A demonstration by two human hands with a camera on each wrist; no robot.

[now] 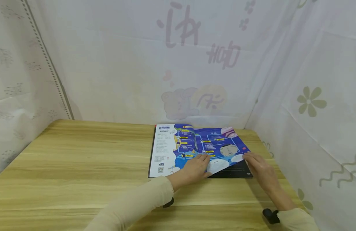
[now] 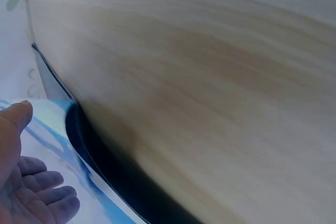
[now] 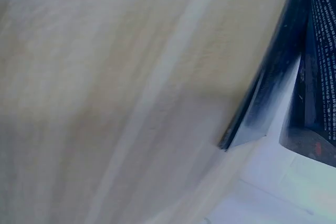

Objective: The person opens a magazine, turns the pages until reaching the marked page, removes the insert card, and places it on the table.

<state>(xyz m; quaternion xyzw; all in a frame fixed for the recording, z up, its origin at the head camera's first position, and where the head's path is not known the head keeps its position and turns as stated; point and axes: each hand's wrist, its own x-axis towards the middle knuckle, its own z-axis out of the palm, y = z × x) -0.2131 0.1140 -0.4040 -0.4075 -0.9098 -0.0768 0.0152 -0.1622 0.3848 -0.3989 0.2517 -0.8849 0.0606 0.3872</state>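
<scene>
An open magazine (image 1: 163, 150) lies toward the table's back edge, a white-and-blue page on its left side. My left hand (image 1: 195, 168) rests across its lower middle near the fold, fingers extended. In the left wrist view, that hand (image 2: 31, 187) shows its thumb apart from relaxed fingers over the pale blue paper. At the lower right corner of the blue contents page (image 1: 216, 144), my right hand (image 1: 261, 170) pinches the paper. That page slants upward, exposing a black page (image 1: 232, 172) beneath. The right wrist view catches dark printed paper (image 3: 323, 51), with the hand out of sight.
The wood-grain table (image 1: 79, 166) extends far to the left. Pale printed cloth (image 1: 123, 64) hangs behind it, and another patterned cloth (image 1: 325, 134) hangs close along the right side. Dark wrist devices, including one on the right wrist (image 1: 271, 216), sit at the sleeve ends.
</scene>
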